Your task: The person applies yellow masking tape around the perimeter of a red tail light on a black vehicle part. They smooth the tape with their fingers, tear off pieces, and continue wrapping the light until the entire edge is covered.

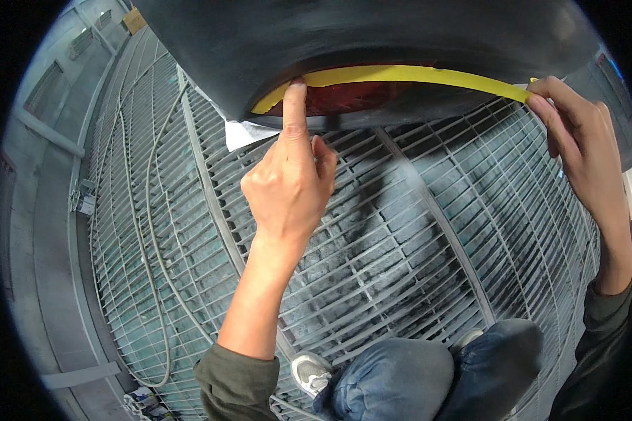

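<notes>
A strip of yellow masking tape (393, 74) runs along the upper edge of a dark red lens (351, 98), which is set into a large black curved panel (372, 31) like a car's bodywork. With its index finger stretched out, my left hand (288, 175) presses the tape near its left end; the other fingers are folded and the thumb stands apart. Between thumb and fingers my right hand (576, 133) pinches the strip's right end, pulled out past the lens. A small piece of yellow tape shows above those fingertips. White paper (246, 135) pokes out under the panel's left part.
Underfoot is a metal grating (372, 281). A thin hose (147, 203) lies over it on the left. A grey wall (49, 203) rises at the far left, with a cardboard box (133, 19) at the back. My legs (400, 379) are bent below my hands.
</notes>
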A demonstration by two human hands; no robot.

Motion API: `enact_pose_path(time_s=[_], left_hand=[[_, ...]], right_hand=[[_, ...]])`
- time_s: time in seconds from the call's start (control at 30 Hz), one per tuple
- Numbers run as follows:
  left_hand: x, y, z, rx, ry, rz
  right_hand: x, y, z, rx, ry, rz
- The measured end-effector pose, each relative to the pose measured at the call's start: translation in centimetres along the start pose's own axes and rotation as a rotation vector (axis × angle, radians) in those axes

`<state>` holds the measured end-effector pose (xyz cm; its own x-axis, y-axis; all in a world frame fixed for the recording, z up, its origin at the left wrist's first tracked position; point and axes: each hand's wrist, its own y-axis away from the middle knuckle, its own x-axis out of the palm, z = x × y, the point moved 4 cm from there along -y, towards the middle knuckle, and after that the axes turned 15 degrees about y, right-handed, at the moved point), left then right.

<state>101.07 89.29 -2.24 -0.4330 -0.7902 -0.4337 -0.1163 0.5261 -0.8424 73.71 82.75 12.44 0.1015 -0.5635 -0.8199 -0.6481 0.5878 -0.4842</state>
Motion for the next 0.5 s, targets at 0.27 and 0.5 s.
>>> enact_pose_path(time_s=[0.27, 0.5], left_hand=[[0.0, -0.8, -1.0, 0.031, -0.022, 0.057], [-0.3, -1.2, -1.6, 0.065, -0.094, 0.122]], right_hand=[[2.5, -0.9, -1.5, 0.077, -0.100, 0.026], [3.8, -0.8, -1.7, 0.083, -0.143, -0.036]])
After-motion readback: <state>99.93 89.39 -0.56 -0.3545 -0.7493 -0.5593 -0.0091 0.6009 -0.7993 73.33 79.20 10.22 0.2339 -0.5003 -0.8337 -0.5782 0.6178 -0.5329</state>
